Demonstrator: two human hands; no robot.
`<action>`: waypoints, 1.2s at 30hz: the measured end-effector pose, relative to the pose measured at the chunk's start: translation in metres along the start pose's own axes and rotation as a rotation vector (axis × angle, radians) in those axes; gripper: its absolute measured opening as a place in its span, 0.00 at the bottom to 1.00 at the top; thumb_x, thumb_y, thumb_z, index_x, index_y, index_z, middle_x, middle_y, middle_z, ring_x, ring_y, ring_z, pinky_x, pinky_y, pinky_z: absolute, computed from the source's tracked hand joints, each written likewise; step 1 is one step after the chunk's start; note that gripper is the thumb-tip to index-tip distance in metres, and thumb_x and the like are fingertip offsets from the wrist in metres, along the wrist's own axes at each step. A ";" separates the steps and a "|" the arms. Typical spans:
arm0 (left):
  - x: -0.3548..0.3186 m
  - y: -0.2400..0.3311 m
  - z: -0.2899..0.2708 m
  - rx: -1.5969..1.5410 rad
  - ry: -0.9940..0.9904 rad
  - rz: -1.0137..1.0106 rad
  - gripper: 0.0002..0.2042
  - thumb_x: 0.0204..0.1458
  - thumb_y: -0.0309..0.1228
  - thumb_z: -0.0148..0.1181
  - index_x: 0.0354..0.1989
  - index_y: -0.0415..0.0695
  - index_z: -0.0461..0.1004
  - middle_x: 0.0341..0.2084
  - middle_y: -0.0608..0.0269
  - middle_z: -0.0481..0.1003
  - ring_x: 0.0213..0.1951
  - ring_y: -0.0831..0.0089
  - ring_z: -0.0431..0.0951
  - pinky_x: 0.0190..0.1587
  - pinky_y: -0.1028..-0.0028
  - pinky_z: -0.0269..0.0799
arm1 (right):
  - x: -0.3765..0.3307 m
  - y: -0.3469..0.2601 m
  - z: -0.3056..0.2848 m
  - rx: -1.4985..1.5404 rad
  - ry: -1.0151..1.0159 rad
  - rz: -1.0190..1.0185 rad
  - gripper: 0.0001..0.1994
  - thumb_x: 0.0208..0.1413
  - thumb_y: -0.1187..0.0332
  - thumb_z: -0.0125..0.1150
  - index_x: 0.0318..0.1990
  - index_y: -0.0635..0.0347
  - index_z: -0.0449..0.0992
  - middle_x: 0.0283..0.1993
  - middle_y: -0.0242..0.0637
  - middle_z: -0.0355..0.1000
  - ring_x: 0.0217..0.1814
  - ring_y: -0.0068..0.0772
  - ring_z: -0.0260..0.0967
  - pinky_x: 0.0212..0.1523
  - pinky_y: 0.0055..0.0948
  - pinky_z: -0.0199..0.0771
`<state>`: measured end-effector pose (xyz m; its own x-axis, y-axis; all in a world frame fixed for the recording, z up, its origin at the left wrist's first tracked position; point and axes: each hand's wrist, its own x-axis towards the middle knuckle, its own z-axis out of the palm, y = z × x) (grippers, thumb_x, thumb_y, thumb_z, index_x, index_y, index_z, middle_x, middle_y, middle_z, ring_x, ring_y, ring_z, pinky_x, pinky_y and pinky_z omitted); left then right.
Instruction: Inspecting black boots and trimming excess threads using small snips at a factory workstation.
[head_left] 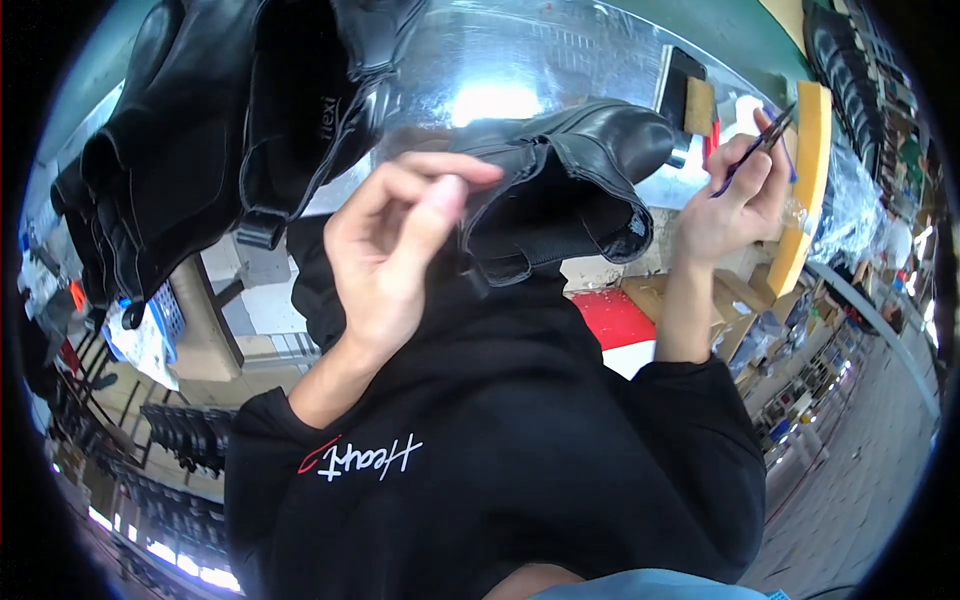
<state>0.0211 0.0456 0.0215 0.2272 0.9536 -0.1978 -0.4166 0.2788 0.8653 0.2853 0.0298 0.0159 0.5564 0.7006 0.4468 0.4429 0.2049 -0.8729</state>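
Black boot [570, 190] pinched at collar by left hand [400, 250], held above shiny table [520, 60]. Thin brush [750, 150] gripped in right hand [735, 200]. Risk: boot slipped from light pinch.

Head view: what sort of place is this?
Probably a shoe workshop or factory: a black leather boot at the left hand, more black boots alongside, and rows of dark shoes on racks.
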 end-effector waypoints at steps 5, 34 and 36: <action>-0.003 -0.026 -0.030 0.455 -0.066 0.136 0.09 0.63 0.28 0.48 0.35 0.35 0.72 0.48 0.50 0.78 0.49 0.69 0.76 0.52 0.74 0.67 | -0.076 0.001 0.001 0.271 0.228 0.480 0.13 0.68 0.58 0.51 0.42 0.59 0.65 0.27 0.25 0.57 0.22 0.14 0.50 0.21 0.16 0.48; 0.015 -0.096 -0.038 1.154 -0.291 0.588 0.41 0.36 0.34 0.76 0.60 0.31 0.63 0.55 0.42 0.68 0.55 0.46 0.70 0.56 0.59 0.69 | -0.006 0.116 0.081 1.319 -0.348 0.272 0.18 0.68 0.58 0.49 0.27 0.59 0.67 0.19 0.29 0.60 0.16 0.19 0.51 0.20 0.22 0.48; 0.014 -0.097 -0.043 1.161 -0.280 0.569 0.40 0.36 0.34 0.75 0.59 0.31 0.64 0.55 0.42 0.68 0.55 0.46 0.70 0.56 0.59 0.68 | -0.006 0.100 0.078 1.001 -0.248 0.637 0.16 0.68 0.59 0.49 0.30 0.60 0.68 0.22 0.31 0.62 0.18 0.19 0.52 0.22 0.22 0.51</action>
<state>0.0270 0.0366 -0.0850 0.5034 0.8095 0.3022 0.4454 -0.5428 0.7120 0.2712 0.0990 -0.0896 0.2787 0.9577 -0.0719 -0.6615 0.1372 -0.7373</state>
